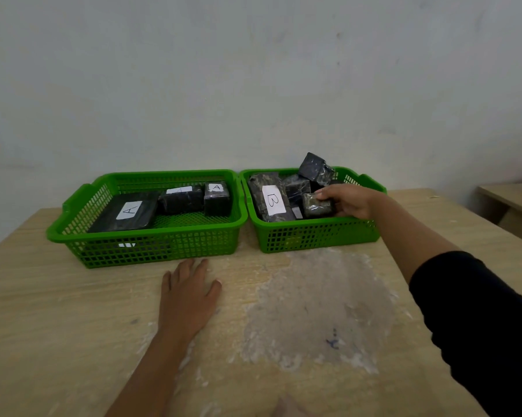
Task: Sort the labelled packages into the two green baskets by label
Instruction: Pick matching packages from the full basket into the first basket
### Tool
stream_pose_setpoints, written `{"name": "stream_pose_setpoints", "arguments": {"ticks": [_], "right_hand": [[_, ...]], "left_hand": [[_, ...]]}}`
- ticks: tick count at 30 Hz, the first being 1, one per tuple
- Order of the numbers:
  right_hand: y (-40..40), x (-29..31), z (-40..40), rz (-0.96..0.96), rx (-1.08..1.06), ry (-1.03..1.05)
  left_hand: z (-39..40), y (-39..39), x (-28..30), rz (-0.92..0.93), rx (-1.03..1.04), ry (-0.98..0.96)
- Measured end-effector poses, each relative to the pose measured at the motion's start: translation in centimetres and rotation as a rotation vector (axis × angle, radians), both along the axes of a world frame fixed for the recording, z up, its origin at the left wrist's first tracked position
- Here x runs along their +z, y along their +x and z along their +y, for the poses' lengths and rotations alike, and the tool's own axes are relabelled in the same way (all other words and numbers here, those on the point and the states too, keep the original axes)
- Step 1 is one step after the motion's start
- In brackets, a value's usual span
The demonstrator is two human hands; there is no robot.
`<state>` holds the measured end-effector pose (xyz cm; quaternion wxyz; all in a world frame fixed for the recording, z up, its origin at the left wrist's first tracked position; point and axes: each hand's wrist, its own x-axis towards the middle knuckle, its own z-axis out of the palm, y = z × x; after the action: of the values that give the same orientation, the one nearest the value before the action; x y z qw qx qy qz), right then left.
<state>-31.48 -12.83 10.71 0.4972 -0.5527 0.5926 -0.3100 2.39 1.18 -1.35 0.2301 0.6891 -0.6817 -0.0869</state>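
Dark-wrapped and glossy, a small package point(317, 205) sits pinched in the grip of the right hand point(348, 203), thumb over its top and fingers curled round its far side, held just above the front right of the right green basket point(313, 236). Its label is not visible from this angle, so whether it belongs here cannot be told; the risk, as a judgement, is that it goes in unread and lands in the wrong lot. The slick wrapping could also slide out of so light a pinch and fall among the heap. That heap is the other hazard: just behind the hand a tilted package point(315, 168) perches on top of the pile and rises above the back rim, where a knock from the wrist could tip it out. Beside the held piece lies a long package marked B point(268, 201), flat against the basket's left wall. Across the gap, the left green basket point(151, 245) holds a flat package marked A point(125, 213) and two smaller blocks, one of them showing an A. The left hand point(187, 291) rests flat on the wooden bench point(58, 311), fingers spread, holding nothing, just in front of that basket. No loose package lies on the bench.
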Motion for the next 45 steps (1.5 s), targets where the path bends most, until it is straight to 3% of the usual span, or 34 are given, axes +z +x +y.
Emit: {"name": "stream_pose_setpoints", "arguments": {"ticks": [9,16,29,40,45], "right_hand": [[-0.4,-0.2,0.4,-0.118,-0.005,-0.1],[-0.8,-0.5,1.1,-0.32,-0.045,-0.226],[0.7,-2.0,2.1,0.544,-0.045,-0.645],[1.5,-1.5,2.5,0.588,-0.021,-0.596],[1.4,-1.4,2.0,0.41,-0.15,-0.56]], "left_hand": [[0.0,0.0,0.0,-0.007,-0.001,0.001],[0.1,0.1,0.0,-0.011,-0.006,-0.011],[0.2,0.2,0.1,0.01,-0.018,-0.023],[0.2,0.2,-0.1,0.026,-0.018,-0.021],[0.1,0.4,-0.3,0.025,-0.018,-0.027]]}}
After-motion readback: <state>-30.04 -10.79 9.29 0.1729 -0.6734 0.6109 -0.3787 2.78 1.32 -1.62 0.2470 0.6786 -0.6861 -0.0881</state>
